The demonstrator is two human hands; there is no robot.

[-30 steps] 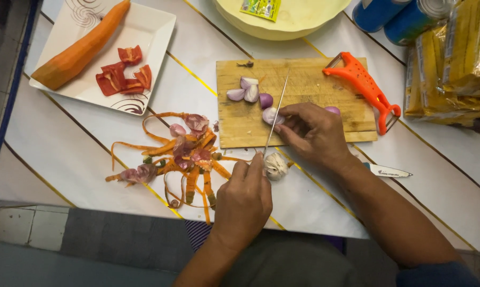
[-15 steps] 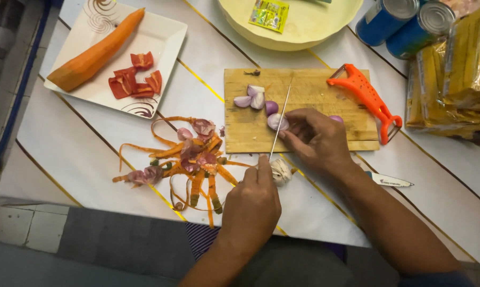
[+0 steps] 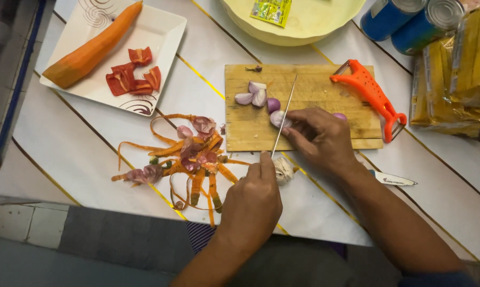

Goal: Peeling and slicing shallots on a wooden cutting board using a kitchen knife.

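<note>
Looking down from my head, my left hand (image 3: 250, 204) is closed round the handle of a thin knife (image 3: 284, 116), forefinger laid along the top so the blade runs straight away from me. My right hand (image 3: 318, 139) is curled over a shallot half (image 3: 278, 119) on the wooden cutting board (image 3: 245, 130), fingertips pinning it against the blade's side, knuckles bent back, I think to keep them off the edge.

Just beyond my right fingertips lie three more shallot pieces (image 3: 257, 95), pushed clear of the cut, and one more piece (image 3: 340, 116) peeks out behind my knuckles. A garlic bulb (image 3: 283, 169) sits between my two hands, touching the left thumb side.

Left of my left hand is one heap of carrot and shallot peelings (image 3: 189, 157), swept off the board. Farther out to the left stands a white plate (image 3: 165, 64) with one peeled carrot (image 3: 91, 50) and a few red pepper pieces (image 3: 133, 77); I count about four.

Beyond my right hand lies one orange peeler (image 3: 370, 94) on the board's far corner. A second knife (image 3: 393, 179) rests beside my right forearm. Two blue cans (image 3: 405, 21) and one yellow bowl (image 3: 314, 24) stand farthest away.
</note>
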